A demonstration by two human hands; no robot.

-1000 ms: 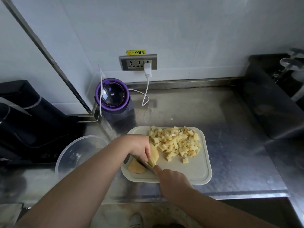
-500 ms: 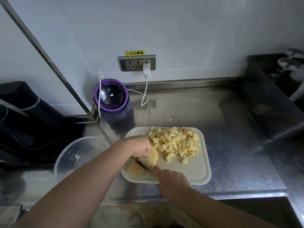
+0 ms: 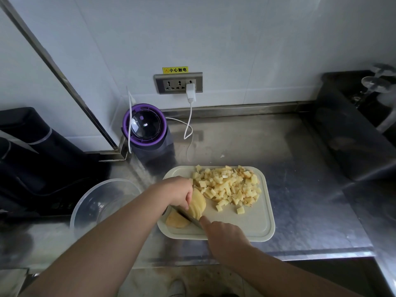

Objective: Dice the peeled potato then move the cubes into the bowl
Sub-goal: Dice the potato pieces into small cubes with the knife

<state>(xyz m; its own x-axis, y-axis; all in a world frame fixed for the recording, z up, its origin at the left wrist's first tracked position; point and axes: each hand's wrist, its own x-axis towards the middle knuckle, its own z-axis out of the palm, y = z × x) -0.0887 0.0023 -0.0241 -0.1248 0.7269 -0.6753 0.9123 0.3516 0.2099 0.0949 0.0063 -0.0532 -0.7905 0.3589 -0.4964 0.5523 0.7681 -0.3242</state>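
Fingers [image 3: 188, 199] of the left hand [image 3: 181, 190] curl downward and press on the left side of a partly sliced potato piece [image 3: 198, 203], which sits near the left end of the pale cutting board [image 3: 264, 232]. The right hand [image 3: 225, 234] grips a knife [image 3: 184, 214]. Its index finger stretches forward along the top of the blade, and the handle is hidden inside the closed fingers. The blade runs diagonally along the near-left edge of the potato piece, between it and a flat potato slab [image 3: 176, 220] lying at the board's near-left corner. A heap of potato cubes [image 3: 229, 187] covers the far half of the board, just right of the left hand. A clear bowl [image 3: 107, 180] stands on the steel counter [image 3: 289, 157] left of the board, partly behind the left forearm. A purple-rimmed appliance [image 3: 144, 125] stands beyond the board, below a wall socket [image 3: 179, 83] with a white charger [image 3: 190, 91] plugged in.
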